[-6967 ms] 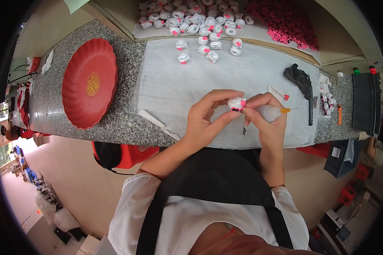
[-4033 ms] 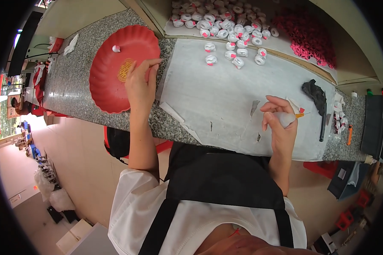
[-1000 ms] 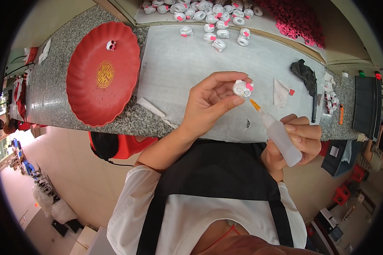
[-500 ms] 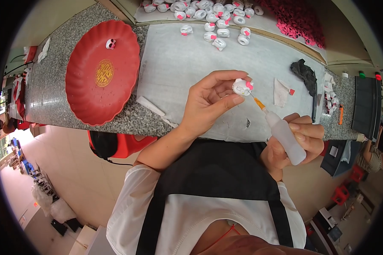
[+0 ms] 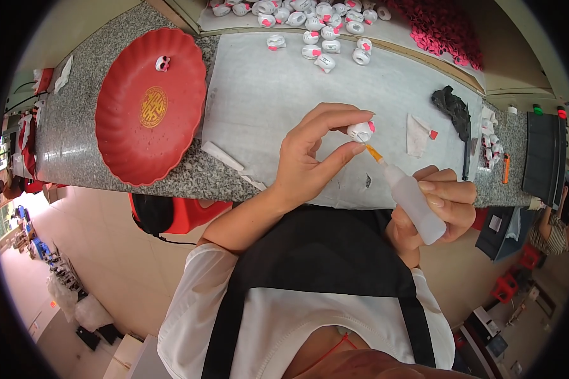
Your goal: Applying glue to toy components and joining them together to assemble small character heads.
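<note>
My left hand pinches a small white toy head with a pink bow between thumb and index finger, above the paper-covered bench. Wrapped round a translucent white squeeze bottle are the fingers of my right hand. The bottle's orange needle tip points up at the lower edge of the toy head, close to my left thumb. Whether the tip touches the piece I cannot tell.
A red scalloped tray with one white-and-black toy head sits at left. Several white heads lie at the back beside a pile of pink pieces. Crumpled black plastic and a paper scrap lie at right.
The toy head has been turned a little in my left hand. My right hand has shifted the bottle slightly left, bringing its tip toward the head's lower edge.
</note>
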`<state>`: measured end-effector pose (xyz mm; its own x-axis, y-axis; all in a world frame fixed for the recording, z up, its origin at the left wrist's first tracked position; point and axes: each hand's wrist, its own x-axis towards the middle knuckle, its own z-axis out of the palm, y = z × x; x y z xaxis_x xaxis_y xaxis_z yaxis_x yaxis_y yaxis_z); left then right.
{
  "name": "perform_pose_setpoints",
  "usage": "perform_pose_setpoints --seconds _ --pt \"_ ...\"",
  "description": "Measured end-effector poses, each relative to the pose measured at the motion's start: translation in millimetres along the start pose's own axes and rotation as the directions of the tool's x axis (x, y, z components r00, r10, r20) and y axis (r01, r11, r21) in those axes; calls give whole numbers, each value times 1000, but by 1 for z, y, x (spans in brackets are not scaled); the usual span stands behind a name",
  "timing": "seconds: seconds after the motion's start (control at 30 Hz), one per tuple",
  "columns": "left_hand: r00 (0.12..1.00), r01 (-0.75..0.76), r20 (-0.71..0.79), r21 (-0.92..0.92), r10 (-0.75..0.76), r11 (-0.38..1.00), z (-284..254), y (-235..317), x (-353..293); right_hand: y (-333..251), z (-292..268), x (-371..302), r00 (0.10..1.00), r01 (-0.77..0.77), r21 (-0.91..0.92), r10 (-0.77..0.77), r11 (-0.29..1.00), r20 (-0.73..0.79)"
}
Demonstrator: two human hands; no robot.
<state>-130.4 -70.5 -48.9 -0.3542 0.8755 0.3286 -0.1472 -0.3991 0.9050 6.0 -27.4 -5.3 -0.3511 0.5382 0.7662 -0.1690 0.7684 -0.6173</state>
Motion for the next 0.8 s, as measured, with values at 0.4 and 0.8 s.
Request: perform_pose_setpoints --seconds 0.4,0.8 --pt "998 50 38 -108 -46 993 8 -3 10 5 -11 6 999 40 -49 -41 998 -16" --pt "990 105 -72 -205 -122 973 0 8 11 62 -47 63 806 -591 100 580 801 117"
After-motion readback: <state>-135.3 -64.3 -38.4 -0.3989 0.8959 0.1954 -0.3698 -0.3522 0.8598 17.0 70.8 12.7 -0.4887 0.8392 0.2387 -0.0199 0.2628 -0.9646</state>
